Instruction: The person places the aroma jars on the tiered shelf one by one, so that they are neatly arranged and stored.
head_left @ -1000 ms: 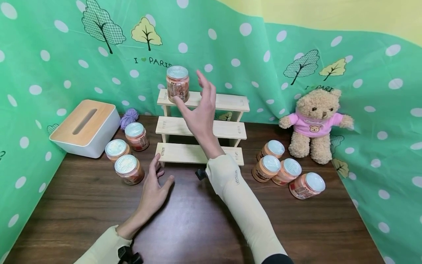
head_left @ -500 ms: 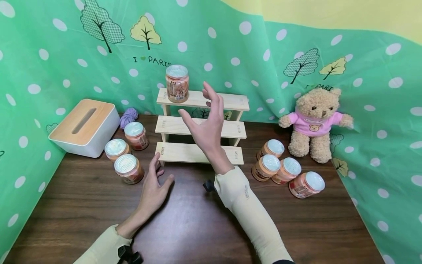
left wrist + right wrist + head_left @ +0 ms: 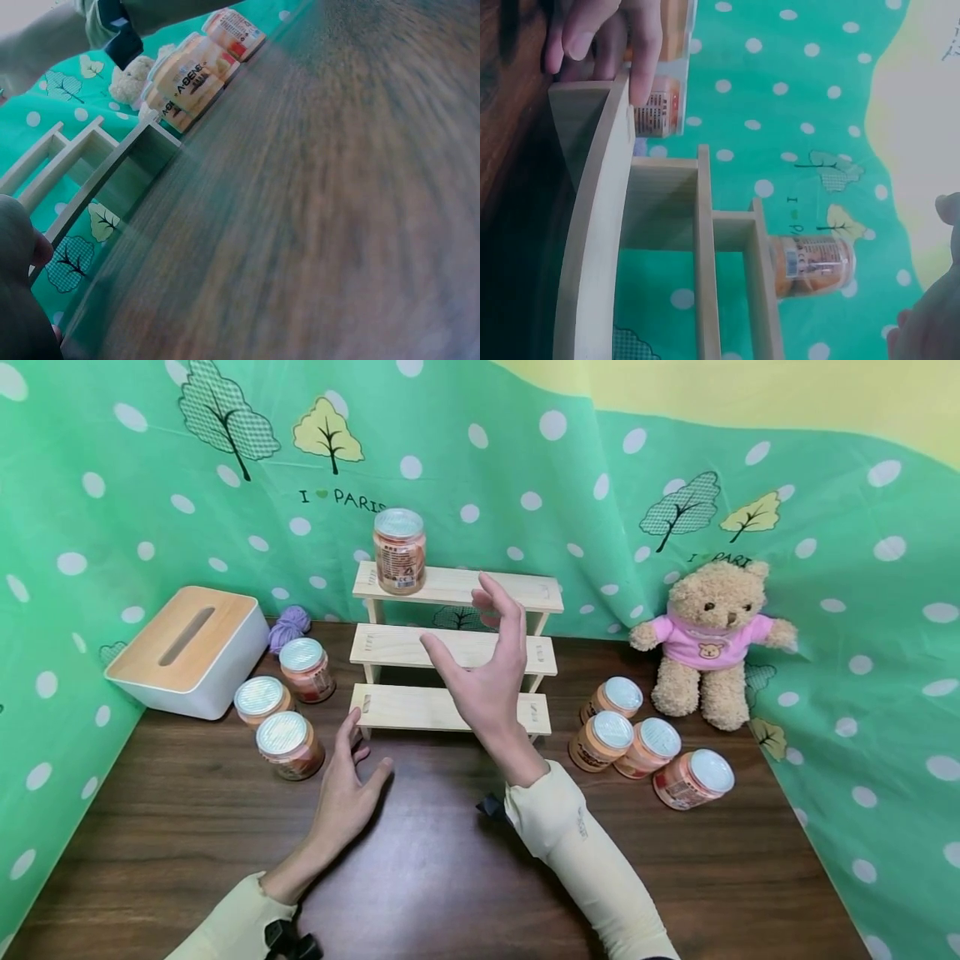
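A three-step wooden rack (image 3: 454,647) stands at the back of the dark wood table (image 3: 450,877). One orange jar with a silver lid (image 3: 399,551) stands on the left end of its top step, also in the right wrist view (image 3: 812,265). My right hand (image 3: 487,664) hovers open and empty in front of the middle step, fingers spread. My left hand (image 3: 345,781) rests open on the table before the rack's lower left corner, close to three jars (image 3: 288,743). The rack (image 3: 90,169) also appears in the left wrist view.
Several more jars (image 3: 645,747) lie at the right of the rack, one on its side. A teddy bear in a pink shirt (image 3: 708,639) sits at the back right. A white tissue box with a wooden lid (image 3: 191,647) and a purple yarn ball (image 3: 288,627) are at the back left.
My right hand has drawn back and down from the jar on the top step, moving rightward to the middle step. The left hand has stayed put.
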A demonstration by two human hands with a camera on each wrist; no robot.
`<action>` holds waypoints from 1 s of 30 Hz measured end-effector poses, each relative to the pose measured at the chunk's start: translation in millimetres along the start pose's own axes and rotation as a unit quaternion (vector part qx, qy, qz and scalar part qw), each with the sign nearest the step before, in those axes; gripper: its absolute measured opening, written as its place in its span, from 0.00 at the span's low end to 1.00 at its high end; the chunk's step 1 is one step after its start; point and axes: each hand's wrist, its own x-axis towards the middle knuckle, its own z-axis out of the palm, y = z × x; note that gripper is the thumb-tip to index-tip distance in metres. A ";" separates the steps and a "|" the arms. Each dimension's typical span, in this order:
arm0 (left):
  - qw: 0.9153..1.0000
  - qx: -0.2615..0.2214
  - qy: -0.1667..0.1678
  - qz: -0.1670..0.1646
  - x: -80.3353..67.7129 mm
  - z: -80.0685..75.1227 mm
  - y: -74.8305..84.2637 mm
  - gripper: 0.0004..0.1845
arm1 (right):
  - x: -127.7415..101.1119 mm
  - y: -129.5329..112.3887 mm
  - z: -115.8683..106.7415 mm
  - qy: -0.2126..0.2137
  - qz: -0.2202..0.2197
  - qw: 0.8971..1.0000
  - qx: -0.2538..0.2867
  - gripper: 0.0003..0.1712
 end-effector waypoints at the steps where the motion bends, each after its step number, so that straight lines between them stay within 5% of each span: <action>1: 1.000 -0.006 -0.004 -0.007 -0.2 -0.8 4.2 0.48 | -1.1 -0.5 -2.2 0.001 0.001 1.000 0.002 0.46; 10: 1.000 -0.020 -0.010 -0.009 -1.1 -1.3 7.2 0.47 | -8.4 -4.8 -22.1 -0.006 0.013 1.000 0.012 0.43; 22: 1.000 -0.003 0.003 0.022 0.4 4.0 -27.4 0.52 | -24.5 2.0 -49.7 0.006 0.028 0.999 0.016 0.37; 30: 1.000 -0.012 0.005 0.008 -0.9 2.8 -11.1 0.49 | -36.9 7.3 -75.9 0.009 0.034 0.998 0.058 0.34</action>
